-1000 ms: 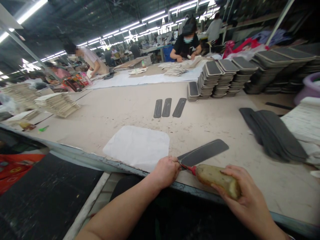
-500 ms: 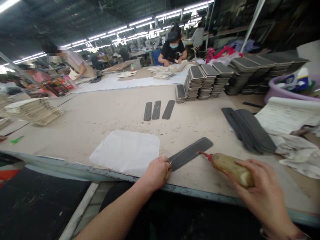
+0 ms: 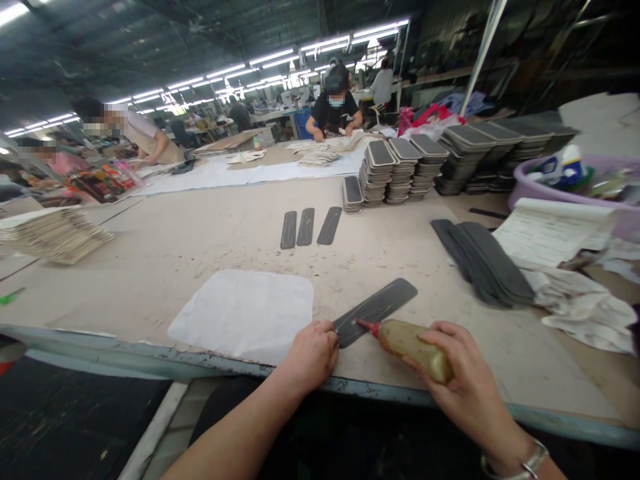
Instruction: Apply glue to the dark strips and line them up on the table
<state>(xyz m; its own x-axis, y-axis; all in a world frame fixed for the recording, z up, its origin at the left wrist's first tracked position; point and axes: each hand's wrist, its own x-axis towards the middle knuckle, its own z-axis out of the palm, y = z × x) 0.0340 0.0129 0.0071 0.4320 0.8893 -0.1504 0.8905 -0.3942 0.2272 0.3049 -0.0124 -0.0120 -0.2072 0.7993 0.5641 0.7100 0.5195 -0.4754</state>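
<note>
A long dark grey strip (image 3: 381,305) with rounded corners lies slanted on the worn table (image 3: 200,233) near its front edge. My left hand (image 3: 311,353) is closed, its fingers pinching the strip's near end. My right hand (image 3: 460,380) grips a yellowish glue bottle (image 3: 413,340) with a red nozzle. The nozzle tip rests on the strip's near part, just right of my left hand. A white cloth sheet (image 3: 245,313) lies flat to the left of the strip.
Three more dark strips (image 3: 310,227) lie side by side mid-table. A fanned pile of strips (image 3: 483,260) lies at right, beside papers (image 3: 550,230), white rags (image 3: 585,307) and a purple tub (image 3: 565,197). Stacked padded pieces (image 3: 395,170) stand behind. Other people work at the far end.
The bottle's nozzle went from the strip's near end out to its right edge, then back down onto the near part. My left hand has kept hold of the strip's end.
</note>
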